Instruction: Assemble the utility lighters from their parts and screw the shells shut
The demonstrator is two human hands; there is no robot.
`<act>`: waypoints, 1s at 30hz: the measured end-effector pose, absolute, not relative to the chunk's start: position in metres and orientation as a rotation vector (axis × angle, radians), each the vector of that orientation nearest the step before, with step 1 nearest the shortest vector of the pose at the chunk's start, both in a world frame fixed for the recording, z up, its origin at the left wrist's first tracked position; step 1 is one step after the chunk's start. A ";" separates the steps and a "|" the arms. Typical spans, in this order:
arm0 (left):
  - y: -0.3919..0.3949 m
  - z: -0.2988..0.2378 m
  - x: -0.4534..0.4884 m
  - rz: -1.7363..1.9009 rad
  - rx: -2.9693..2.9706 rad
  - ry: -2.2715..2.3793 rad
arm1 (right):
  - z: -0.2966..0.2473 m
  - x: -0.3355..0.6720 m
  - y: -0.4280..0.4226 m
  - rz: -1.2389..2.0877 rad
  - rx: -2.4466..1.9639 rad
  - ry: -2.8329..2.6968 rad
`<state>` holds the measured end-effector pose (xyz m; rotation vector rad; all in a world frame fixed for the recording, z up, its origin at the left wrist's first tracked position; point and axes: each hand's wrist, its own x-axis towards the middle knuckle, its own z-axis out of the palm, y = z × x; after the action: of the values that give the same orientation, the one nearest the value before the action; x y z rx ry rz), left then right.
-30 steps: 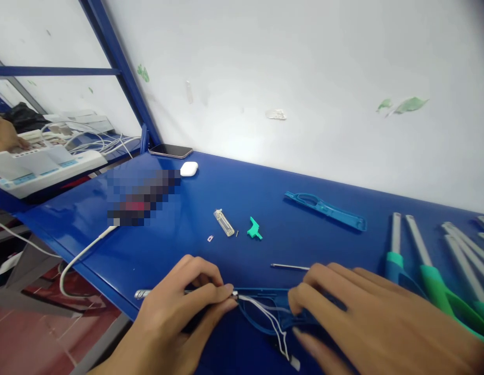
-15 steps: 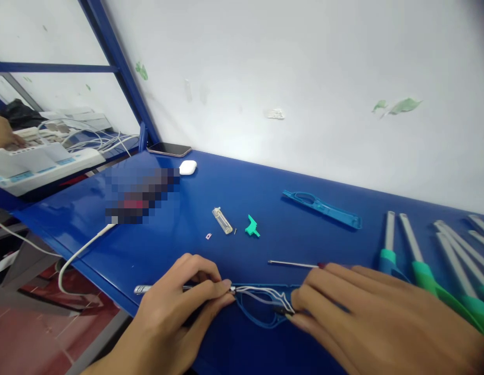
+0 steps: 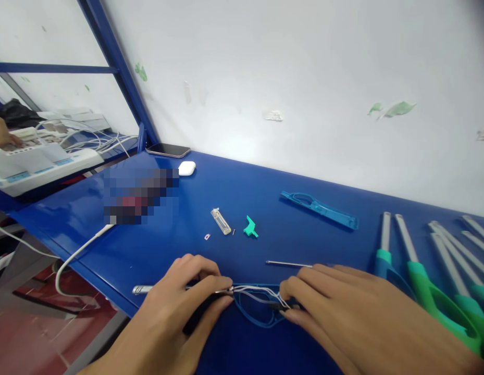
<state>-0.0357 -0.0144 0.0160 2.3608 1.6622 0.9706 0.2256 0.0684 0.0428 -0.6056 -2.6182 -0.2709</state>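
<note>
My left hand pinches the metal barrel of an opened long-necked lighter, near the end where the thin white wires come out. The barrel's tip shows to the left of the hand. Those wires run over a blue plastic handle half, which has a loop and lies on the table. My right hand is closed with thumb and finger on the wires' other end, by a small black part. Its palm covers the rest of the handle half and the grip of a screwdriver.
Behind the hands lie a clear plastic tank, a green trigger piece, a tiny screw and a blue handle half. Several long-necked lighters lie at right. A phone, white case and pixelated cabled object sit at left.
My right hand has shifted slightly left, closer to my left hand, along the wires. The left hand keeps its pinch on the barrel. The whole view has moved a little.
</note>
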 end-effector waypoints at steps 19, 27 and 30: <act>0.011 0.020 -0.014 0.977 2.389 1.526 | 0.050 0.232 0.071 -0.186 -0.589 -2.665; 0.011 0.021 -0.012 0.990 2.383 1.532 | 0.048 0.234 0.070 -0.181 -0.599 -2.689; 0.010 0.020 -0.010 0.994 2.379 1.550 | 0.049 0.234 0.070 -0.177 -0.617 -2.700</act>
<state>-0.0101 0.0102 0.0205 2.3791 1.5505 0.9941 0.2342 0.0701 0.0490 -0.6168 -2.7000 -0.1769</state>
